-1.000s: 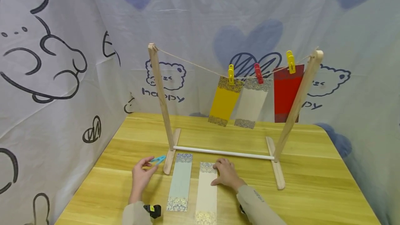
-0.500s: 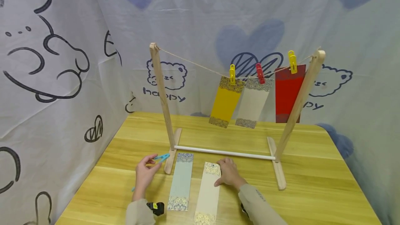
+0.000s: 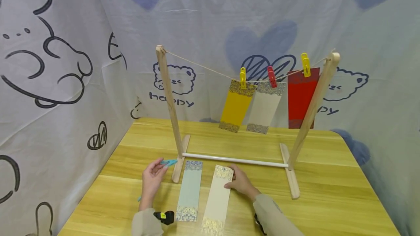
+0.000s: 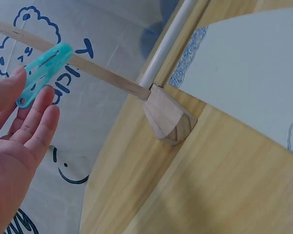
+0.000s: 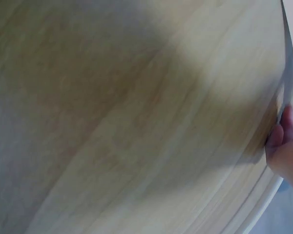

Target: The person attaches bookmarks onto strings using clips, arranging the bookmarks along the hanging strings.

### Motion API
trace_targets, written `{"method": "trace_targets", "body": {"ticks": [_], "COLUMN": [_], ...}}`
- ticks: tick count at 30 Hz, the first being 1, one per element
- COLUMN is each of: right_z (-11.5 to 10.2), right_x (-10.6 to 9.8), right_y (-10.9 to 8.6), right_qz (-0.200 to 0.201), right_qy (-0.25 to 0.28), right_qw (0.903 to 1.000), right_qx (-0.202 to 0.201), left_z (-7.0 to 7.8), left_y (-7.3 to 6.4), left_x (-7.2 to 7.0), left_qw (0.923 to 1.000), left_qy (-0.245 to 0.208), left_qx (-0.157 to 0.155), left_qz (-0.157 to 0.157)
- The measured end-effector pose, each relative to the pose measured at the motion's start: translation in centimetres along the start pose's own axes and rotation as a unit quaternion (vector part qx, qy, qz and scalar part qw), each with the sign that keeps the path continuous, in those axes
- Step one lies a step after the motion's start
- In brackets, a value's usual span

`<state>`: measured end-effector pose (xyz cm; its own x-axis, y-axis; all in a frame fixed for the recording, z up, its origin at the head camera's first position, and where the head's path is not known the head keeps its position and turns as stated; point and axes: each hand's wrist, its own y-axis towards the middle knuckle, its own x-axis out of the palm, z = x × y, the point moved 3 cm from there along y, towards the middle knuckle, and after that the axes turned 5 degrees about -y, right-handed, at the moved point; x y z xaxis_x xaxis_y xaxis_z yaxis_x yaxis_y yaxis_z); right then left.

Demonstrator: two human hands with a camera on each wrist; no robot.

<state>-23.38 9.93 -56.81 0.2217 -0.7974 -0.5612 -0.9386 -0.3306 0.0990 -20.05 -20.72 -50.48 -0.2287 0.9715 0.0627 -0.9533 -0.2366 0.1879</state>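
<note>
My left hand [image 3: 152, 179] pinches a turquoise clothes peg [image 3: 168, 162] between thumb and fingers, left of the rack's left foot. In the left wrist view the peg [image 4: 45, 73] points away from the fingertips. My right hand [image 3: 242, 181] holds the upper right edge of a cream paper strip [image 3: 217, 197] with patterned ends, thumb on its face and fingers behind. In the right wrist view, the right hand [image 5: 288, 141] shows at the right border, fingers curled at the strip's edge. A pale blue strip [image 3: 189, 190] lies flat between the hands.
A wooden rack with a left post [image 3: 170, 106], right post [image 3: 313, 112] and white bottom rod [image 3: 234, 160] stands behind. From its string hang yellow [image 3: 237, 106], white [image 3: 265, 108] and red strips [image 3: 302, 101], each pegged. Another blue piece [image 3: 139, 199] shows beside the left wrist.
The cream strip's top end has shifted right and lifted, its strip now tilted, as my right hand took its edge. My left hand has moved slightly right with the peg.
</note>
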Motion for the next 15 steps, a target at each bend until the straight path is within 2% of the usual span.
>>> {"method": "trace_targets", "body": {"ticks": [4,9,13,15], "right_z": [-0.3,-0.64,-0.79,-0.71], "right_x": [-0.16,-0.23,-0.09,-0.02], "right_y": [0.07,0.16,0.36,0.66], "right_qz": [0.014,0.036,0.049,0.053], "right_qy": [0.081,0.16,0.191,0.213], "right_qw": [0.9964,0.9859,0.9803,0.9738], "right_qx": [0.018,0.035,-0.01,-0.058], "left_z": [0.13,0.24,0.44,0.6], "left_y": [0.12,0.27,0.27,0.27], "left_x": [0.16,0.31,0.42,0.48], "left_qw": [0.9994,0.9987,0.9978,0.9974], "left_qy": [-0.028,-0.021,-0.023,-0.026], "left_qx": [-0.02,-0.041,-0.057,-0.064], "left_qz": [0.007,0.024,0.025,0.021]}}
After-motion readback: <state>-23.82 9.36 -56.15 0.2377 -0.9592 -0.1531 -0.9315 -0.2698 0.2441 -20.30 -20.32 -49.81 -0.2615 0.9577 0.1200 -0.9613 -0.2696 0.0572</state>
